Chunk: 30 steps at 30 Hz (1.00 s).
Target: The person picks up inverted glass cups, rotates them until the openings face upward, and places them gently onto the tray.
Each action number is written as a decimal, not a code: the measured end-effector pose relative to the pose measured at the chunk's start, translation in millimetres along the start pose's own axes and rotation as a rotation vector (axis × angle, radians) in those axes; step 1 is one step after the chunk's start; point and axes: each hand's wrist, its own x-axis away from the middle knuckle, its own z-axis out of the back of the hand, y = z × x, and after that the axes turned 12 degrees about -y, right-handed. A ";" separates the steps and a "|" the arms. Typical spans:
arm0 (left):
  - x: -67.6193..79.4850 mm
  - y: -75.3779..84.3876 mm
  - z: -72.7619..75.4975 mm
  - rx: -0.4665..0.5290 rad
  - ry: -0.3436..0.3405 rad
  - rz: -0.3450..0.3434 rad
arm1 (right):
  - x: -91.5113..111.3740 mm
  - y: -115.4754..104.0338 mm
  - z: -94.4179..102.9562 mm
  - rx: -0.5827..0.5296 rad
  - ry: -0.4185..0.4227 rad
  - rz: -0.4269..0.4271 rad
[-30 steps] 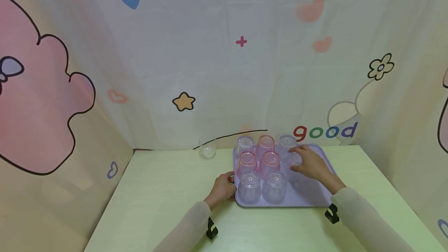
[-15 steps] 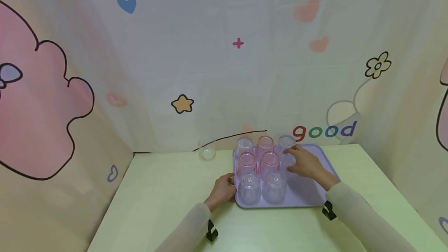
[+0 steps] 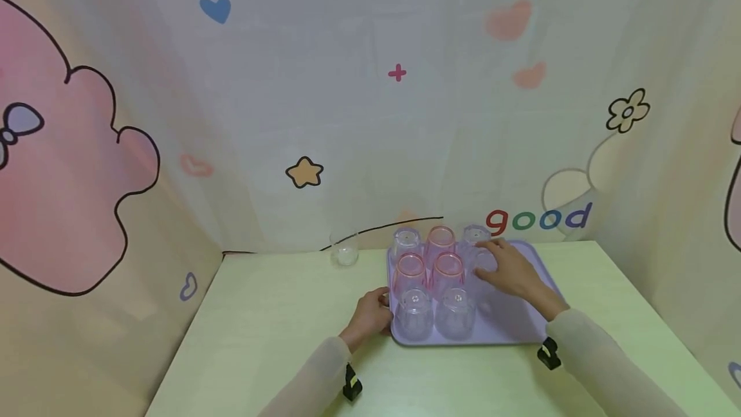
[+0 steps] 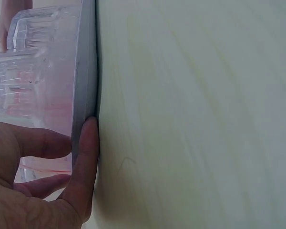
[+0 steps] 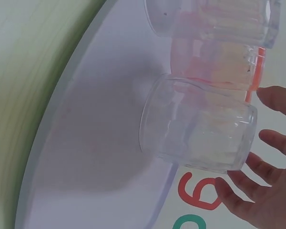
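A lilac tray (image 3: 509, 320) carries clear and pink glasses, turned upside down. At its left edge my left hand (image 3: 368, 313) pinches the rim (image 4: 86, 81) between thumb and fingers, in the left wrist view too. My right hand (image 3: 512, 269) is over the tray, beside a clear glass (image 5: 200, 126) in the second row. In the right wrist view its fingers are spread around that glass's upturned base, the thumb apart from it. A pink glass (image 3: 448, 273) stands just left of it. Two clear glasses, one of them (image 3: 455, 314) nearer the middle, form the front row.
Another clear glass (image 3: 345, 251) stands on the table (image 3: 278, 314), left of the tray near the printed curtain (image 3: 370, 114). The back row has a clear glass (image 3: 406, 243), a pink one (image 3: 440, 242) and another clear one (image 3: 476, 235).
My right hand has shifted slightly left over the tray, with the clear glass there now closer to the pink one. My left hand stays on the tray's rim.
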 end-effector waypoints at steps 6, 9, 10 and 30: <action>0.9 2.0 0.9 0.006 -0.004 -0.015 | 12.4 2.9 8.9 -0.053 0.076 0.008; 2.9 2.5 1.7 -0.011 0.002 -0.042 | 20.7 5.6 11.8 -0.080 0.113 -0.001; 3.8 3.2 1.9 -0.020 0.004 -0.051 | 23.6 6.6 12.5 -0.088 0.127 -0.007; 1.5 0.9 -0.2 -0.006 -0.001 -0.016 | 58.1 54.6 4.3 -0.142 0.254 -0.137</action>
